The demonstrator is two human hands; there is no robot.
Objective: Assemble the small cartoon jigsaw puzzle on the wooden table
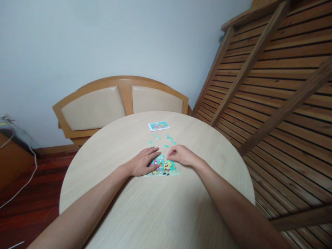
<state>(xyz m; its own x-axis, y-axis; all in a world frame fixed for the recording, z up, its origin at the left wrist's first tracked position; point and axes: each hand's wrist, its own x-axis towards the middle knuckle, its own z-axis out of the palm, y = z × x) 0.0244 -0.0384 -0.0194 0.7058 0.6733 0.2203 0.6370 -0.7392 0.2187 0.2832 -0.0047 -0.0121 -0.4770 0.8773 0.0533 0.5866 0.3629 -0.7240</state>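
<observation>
A partly assembled jigsaw puzzle (pixel 167 166) with colourful cartoon figures on a teal ground lies flat on the table. Over its left side rests my left hand (pixel 145 161), fingers spread and palm down, covering part of the picture. My right hand (pixel 179 155) is at the puzzle's upper right edge with thumb and fingertips pinched together. Whatever sits between those fingertips is too small to make out. Loose teal puzzle pieces (pixel 169 138) are scattered just beyond both hands, with more pieces (pixel 157 137) to the left of them.
Farther back on the round pale table (pixel 111 145) lies a reference picture card (pixel 158 126) with the same cartoon figures. Behind the table stands a padded wooden headboard (pixel 125 93) against the wall. A slatted wooden frame (pixel 259 90) leans at the right. A white cable (pixel 33 169) hangs at left.
</observation>
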